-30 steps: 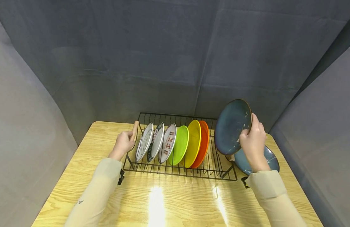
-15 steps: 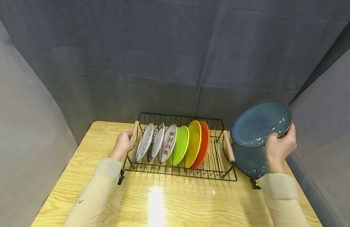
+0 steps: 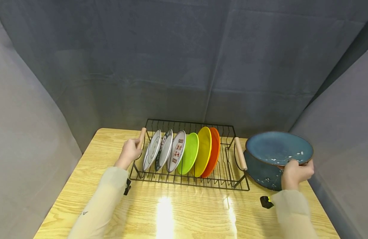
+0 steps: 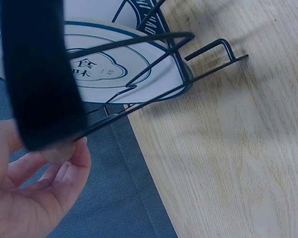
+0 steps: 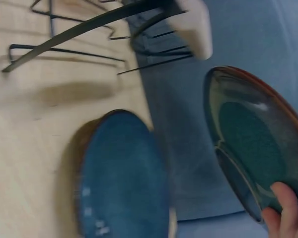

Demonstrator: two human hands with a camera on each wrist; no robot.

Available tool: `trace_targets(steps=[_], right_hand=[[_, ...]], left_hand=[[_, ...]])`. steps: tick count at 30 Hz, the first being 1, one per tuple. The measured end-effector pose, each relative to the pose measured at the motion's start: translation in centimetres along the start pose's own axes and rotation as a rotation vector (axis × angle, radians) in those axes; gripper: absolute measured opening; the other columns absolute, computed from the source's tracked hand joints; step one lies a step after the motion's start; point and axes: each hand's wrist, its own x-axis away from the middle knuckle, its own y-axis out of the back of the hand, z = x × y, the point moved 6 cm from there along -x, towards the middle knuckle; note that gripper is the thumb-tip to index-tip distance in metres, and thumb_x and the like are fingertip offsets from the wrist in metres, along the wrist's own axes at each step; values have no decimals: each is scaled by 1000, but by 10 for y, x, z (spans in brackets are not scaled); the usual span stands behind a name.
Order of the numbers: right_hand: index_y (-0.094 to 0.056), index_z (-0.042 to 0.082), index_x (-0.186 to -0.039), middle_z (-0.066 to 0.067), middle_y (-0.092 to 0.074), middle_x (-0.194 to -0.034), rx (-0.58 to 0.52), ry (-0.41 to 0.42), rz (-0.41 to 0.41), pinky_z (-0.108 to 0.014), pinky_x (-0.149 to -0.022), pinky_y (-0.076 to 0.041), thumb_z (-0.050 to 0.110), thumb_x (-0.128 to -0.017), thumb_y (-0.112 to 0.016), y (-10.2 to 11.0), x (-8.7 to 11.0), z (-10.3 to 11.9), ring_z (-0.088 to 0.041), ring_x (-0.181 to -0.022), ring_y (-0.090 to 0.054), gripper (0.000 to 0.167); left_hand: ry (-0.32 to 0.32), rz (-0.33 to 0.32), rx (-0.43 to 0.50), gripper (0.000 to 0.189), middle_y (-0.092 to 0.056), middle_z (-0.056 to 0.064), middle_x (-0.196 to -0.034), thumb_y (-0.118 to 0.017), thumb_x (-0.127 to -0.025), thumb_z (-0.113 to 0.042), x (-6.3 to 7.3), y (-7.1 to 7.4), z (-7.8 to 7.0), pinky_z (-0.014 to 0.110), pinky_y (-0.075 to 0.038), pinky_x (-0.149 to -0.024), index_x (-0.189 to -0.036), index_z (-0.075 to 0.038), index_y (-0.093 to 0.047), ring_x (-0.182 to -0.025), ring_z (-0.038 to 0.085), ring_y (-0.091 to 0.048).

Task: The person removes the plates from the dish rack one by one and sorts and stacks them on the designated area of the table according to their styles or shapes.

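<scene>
My left hand grips the left wooden handle of a black wire dish rack. In the left wrist view, that hand's fingers curl at the handle, partly behind a dark blurred strap. At the right, my right hand holds a blue plate by its near rim, thumb on top. The plate is nearly level and faces up. Below it a second blue plate with white blossoms lies on the table, partly covered. The right wrist view shows the held plate's underside, apart from the lower plate.
Upright in the rack stand three patterned white plates, then a green plate, a yellow plate and an orange plate. The rack's right handle is beside the blue plates. Grey cloth encloses the wooden table.
My right hand has carried the blue plate from beside the rack's right end to the right and down, turning it from steep to nearly level. The left hand stays on the handle.
</scene>
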Motion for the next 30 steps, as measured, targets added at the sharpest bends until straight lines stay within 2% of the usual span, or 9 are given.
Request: trace_targets(steps=[3,5,8,11,13,16,20,22,30], right_hand=[[-46,18,-134,-2,-48,-133,-80,-57,2,-17,-94,-34,-10,-82,-32,5,-4,-18,-9,-119,-43,61],[-45,18,-136,-4,-45,-135,-136,-99,3,-16,-88,-40,-11,-82,-32,8,-6,-30,-11,-115,-47,62],[-45,19,-135,-5,-47,-128,-212,-168,2,-21,-60,-50,-11,-83,-32,12,-7,-47,-12,-92,-59,62],[-45,21,-135,-2,-48,-120,-260,-240,1,-24,-34,-44,-11,-84,-32,15,-8,-62,-12,-65,-60,61],[-44,20,-135,-2,-47,-120,-248,-262,0,-25,-34,-44,-10,-85,-32,18,-7,-69,-12,-66,-60,60],[-43,21,-136,0,-45,-125,-228,-295,-13,-22,-40,-47,-9,-86,-32,21,-7,-78,-10,-84,-60,59],[-43,21,-136,2,-43,-132,-272,-320,-26,-21,-69,-49,-10,-84,-31,24,-6,-85,-11,-108,-52,61],[-43,19,-136,3,-42,-134,-248,-307,-25,-20,-81,-42,-11,-84,-31,25,-8,-88,-9,-112,-47,62],[-46,16,-131,4,-45,-125,-172,-298,-30,-18,-66,-42,-12,-79,-37,29,-17,-108,-8,-101,-50,60]], left_hand=[[11,1,1,47,-57,32,-108,-57,-79,6,0,0,1,35,-52,-61,-125,12,-49,-84,35,-61],[19,-1,2,47,-57,32,-109,-58,-79,6,-1,-1,2,35,-52,-61,-125,12,-49,-86,36,-60],[28,-1,2,47,-57,31,-110,-58,-80,6,-1,-1,3,36,-52,-61,-126,11,-48,-86,36,-60],[30,3,1,47,-56,32,-111,-58,-80,5,-2,-1,4,36,-52,-61,-126,11,-48,-87,36,-60],[29,4,2,47,-56,32,-111,-57,-80,6,-2,-1,5,35,-52,-61,-126,11,-48,-87,36,-60],[25,7,10,47,-56,32,-111,-57,-80,6,-1,-2,4,35,-52,-60,-127,11,-48,-88,37,-60],[25,8,23,48,-55,32,-112,-56,-80,6,-1,-2,4,34,-52,-60,-127,10,-47,-89,37,-60],[25,9,25,49,-55,32,-113,-56,-80,6,0,-2,3,34,-52,-60,-128,10,-47,-90,37,-59],[23,4,16,49,-55,32,-113,-57,-80,6,0,-2,3,34,-52,-60,-128,11,-46,-89,37,-60]])
